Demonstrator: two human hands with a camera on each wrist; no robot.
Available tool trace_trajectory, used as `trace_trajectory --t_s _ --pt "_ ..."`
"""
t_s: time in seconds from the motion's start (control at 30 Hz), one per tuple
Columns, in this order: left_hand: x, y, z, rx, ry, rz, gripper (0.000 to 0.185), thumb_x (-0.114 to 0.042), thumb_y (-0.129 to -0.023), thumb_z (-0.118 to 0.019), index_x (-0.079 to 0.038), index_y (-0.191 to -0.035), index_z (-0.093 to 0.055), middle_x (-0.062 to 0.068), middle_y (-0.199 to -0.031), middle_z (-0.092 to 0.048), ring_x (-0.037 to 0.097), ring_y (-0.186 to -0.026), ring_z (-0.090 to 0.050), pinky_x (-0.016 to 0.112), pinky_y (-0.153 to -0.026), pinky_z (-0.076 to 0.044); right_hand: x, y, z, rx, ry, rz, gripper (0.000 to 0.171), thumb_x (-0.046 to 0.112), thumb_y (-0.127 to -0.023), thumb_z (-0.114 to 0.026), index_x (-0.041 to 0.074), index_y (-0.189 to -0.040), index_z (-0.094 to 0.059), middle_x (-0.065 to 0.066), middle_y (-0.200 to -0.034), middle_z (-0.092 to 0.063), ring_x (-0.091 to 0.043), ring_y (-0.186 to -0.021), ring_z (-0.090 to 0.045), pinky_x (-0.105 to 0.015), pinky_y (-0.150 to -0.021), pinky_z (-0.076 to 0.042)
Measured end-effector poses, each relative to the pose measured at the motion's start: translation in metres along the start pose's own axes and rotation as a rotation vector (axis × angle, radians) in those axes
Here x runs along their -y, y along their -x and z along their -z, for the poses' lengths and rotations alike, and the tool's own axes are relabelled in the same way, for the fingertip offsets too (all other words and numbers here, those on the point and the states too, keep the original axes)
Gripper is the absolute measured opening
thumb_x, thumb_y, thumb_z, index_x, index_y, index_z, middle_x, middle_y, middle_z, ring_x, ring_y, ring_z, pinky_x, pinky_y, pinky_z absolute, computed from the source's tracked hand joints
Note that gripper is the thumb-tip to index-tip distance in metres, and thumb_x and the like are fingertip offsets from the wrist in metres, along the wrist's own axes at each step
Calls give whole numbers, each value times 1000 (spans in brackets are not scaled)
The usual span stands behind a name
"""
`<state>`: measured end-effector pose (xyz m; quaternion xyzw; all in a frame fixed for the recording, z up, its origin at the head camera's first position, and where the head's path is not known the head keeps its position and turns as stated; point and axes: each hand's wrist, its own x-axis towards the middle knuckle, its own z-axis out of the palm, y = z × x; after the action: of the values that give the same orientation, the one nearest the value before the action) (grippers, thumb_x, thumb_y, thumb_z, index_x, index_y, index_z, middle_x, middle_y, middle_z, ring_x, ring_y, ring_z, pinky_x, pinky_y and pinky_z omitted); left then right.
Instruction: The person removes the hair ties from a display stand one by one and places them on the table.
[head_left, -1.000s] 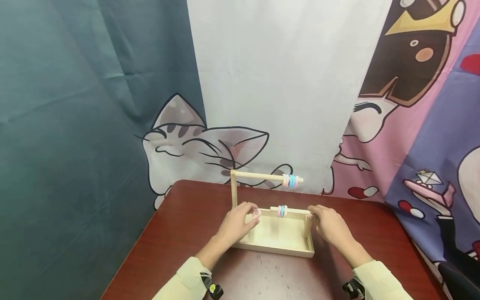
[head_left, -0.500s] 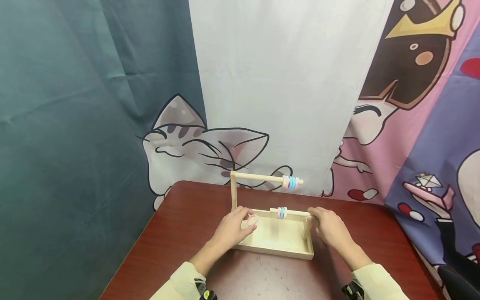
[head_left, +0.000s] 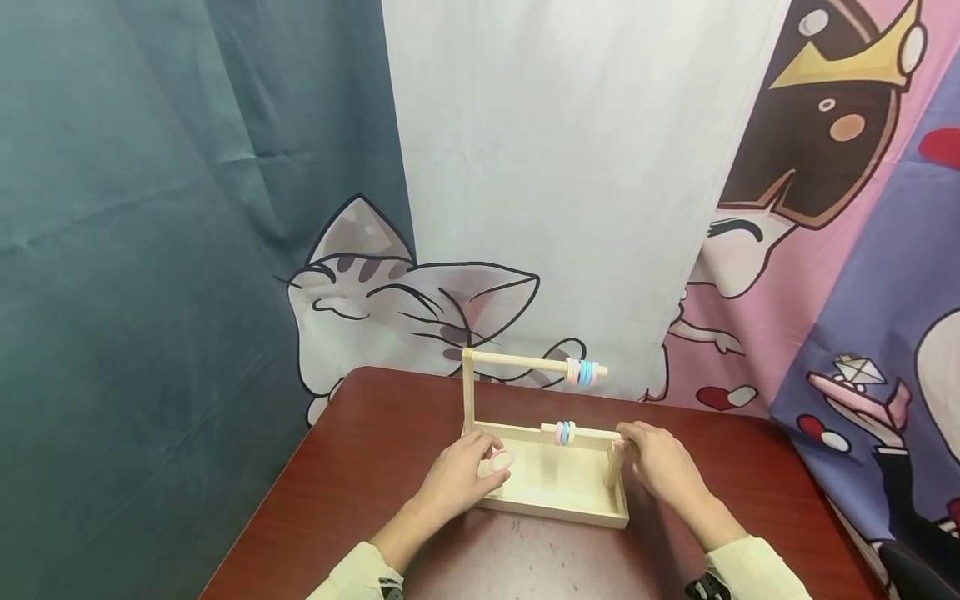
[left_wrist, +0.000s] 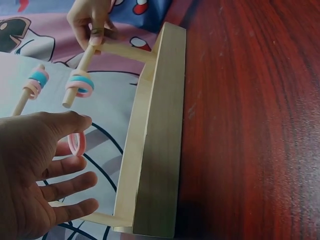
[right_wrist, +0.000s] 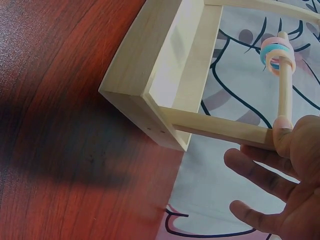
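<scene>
My left hand [head_left: 456,475] pinches a small pink hair tie [left_wrist: 81,145] between thumb and index finger, the other fingers spread. It is over the left part of a pale wooden rack's tray [head_left: 555,514], left of the free end of the lower rod [head_left: 596,434]. Pink, blue and cream hair ties [head_left: 564,432] hang on that rod. At the rod's right end, my right hand [head_left: 662,462] grips the top of the short post [right_wrist: 225,130] with thumb and index finger. Several more hair ties [head_left: 583,372] sit near the free end of the upper rod [head_left: 517,361].
The rack stands on a dark red wooden table [head_left: 360,442]. Its tall post [head_left: 468,392] rises at the left. Behind the table hangs a printed curtain [head_left: 600,167] with cartoon figures, and a teal curtain [head_left: 150,292] is at the left.
My left hand has drawn back left and toward me, away from the lower rod's free end, with the pink hair tie, whose opening now shows more. My right hand keeps its grip on the post.
</scene>
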<state>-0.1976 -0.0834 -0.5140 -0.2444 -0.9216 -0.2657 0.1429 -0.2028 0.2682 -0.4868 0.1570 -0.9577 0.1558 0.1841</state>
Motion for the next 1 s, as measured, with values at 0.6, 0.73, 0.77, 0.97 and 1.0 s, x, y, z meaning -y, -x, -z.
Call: trace_trajectory --t_s 0.6,0.73,0.77,0.97,1.0 --pt "-4 12 2 112 -125 20 30 -49 -91 -88 -22 -101 -77 -9 -101 -69 8 -91 -65 29 -74 -56 3 -2 4 -35 -15 42 16 -1 -95 -80 2 -111 -79 -9 -98 -78 -28 -76 -71 -50 -67 -59" --pt "-6 15 2 174 -169 19 32 -51 -91 -87 -23 -102 -76 -10 -96 -68 7 -85 -61 28 -69 -54 4 -4 5 -28 -15 43 16 -1 -96 -79 1 -112 -79 -11 -99 -78 -28 -76 -70 -50 -67 -59" --pt "-7 15 2 192 -180 19 32 -51 -91 -88 -23 -103 -76 -10 -95 -67 6 -83 -60 28 -67 -53 4 -4 5 -28 -15 44 16 -1 -96 -80 1 -112 -79 -11 -100 -78 -28 -76 -70 -50 -67 -59" --pt "-14 22 0 279 -231 -6 32 -46 -89 -92 -23 -104 -76 -13 -90 -61 2 -75 -53 25 -63 -49 1 -1 4 -29 -29 34 18 -1 -96 -81 0 -113 -79 -12 -102 -79 -29 -78 -71 -52 -68 -60" --pt "-15 24 -1 292 -237 -9 31 -45 -88 -92 -23 -104 -77 -13 -90 -61 2 -75 -53 25 -63 -48 1 -1 4 -26 -33 31 18 -1 -96 -81 0 -113 -79 -12 -102 -79 -29 -78 -71 -52 -68 -60"
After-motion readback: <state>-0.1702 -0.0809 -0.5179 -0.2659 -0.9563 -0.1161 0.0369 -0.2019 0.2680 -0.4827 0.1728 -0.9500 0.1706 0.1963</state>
